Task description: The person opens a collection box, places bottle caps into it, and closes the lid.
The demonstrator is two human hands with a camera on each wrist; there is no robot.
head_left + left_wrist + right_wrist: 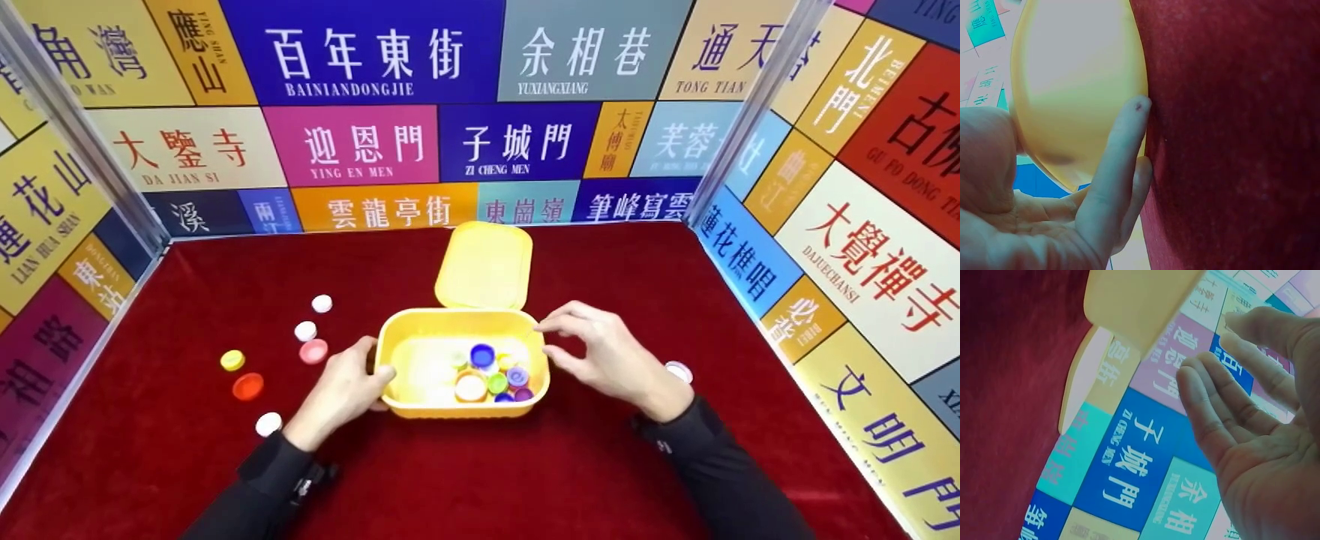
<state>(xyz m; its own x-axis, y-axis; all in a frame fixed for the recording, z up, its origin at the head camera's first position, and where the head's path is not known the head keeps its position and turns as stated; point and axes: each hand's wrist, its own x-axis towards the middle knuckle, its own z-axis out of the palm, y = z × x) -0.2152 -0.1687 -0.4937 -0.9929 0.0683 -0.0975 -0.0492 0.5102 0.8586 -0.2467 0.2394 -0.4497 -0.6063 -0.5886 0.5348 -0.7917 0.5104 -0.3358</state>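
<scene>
There is one yellow rectangular plastic box (pixel 420 410), one flat yellow lid (pixel 484 264), seven small round coloured caps (pixel 248 386) outside, and at least seven inside.

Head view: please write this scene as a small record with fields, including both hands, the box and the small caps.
Box: yellow, open at the top, on dark red cloth
Lid: yellow, off, behind the box
Left hand: grips the box's left end
Right hand: beside the right rim; no held thing visible
Inside: round caps, including blue, green and purple ones
On cloth, left: three white caps, pink cap, yellow cap, red cap
On cloth, right: pale cap
</scene>
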